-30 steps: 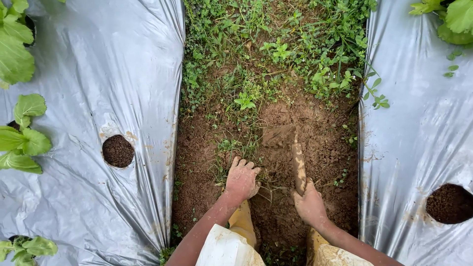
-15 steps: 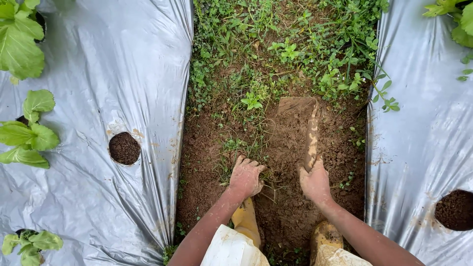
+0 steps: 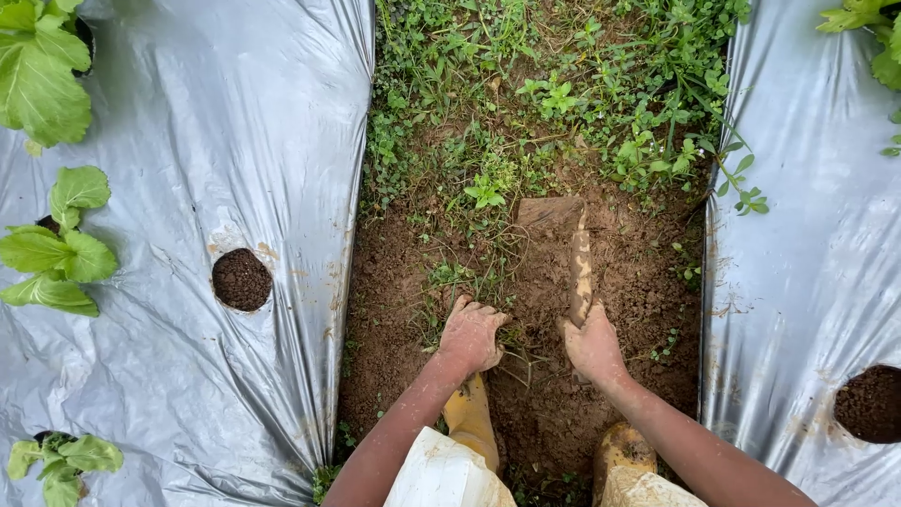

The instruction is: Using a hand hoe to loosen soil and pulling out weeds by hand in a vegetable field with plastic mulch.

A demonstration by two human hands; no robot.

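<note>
Head view shows our right hand (image 3: pixel 593 345) closed around the handle of a mud-caked hand hoe (image 3: pixel 574 258), whose shaft runs toward twelve o'clock and ends in a flat blade sunk into the bare soil (image 3: pixel 619 282) of the furrow. Our left hand (image 3: pixel 472 333) sits at nine o'clock from the right one, fingers curled down into a tuft of weeds (image 3: pixel 450 277) and loose earth; we cannot tell whether it pinches any stems or only presses on them. We judge the hoe stiff and fairly light, but its handle is coated in damp dirt and likely slick, so the hold belongs low on the shaft, near where our palm wraps it now. The weeds look soft and thin, apt to snap if taken high; the base near the roots is the place to grip. Silver plastic mulch (image 3: pixel 235 141) flanks the furrow at nine and three o'clock, with leafy seedlings (image 3: pixel 56 253) at the far left. Yellow boots (image 3: pixel 469 418) stand at six o'clock.
</note>
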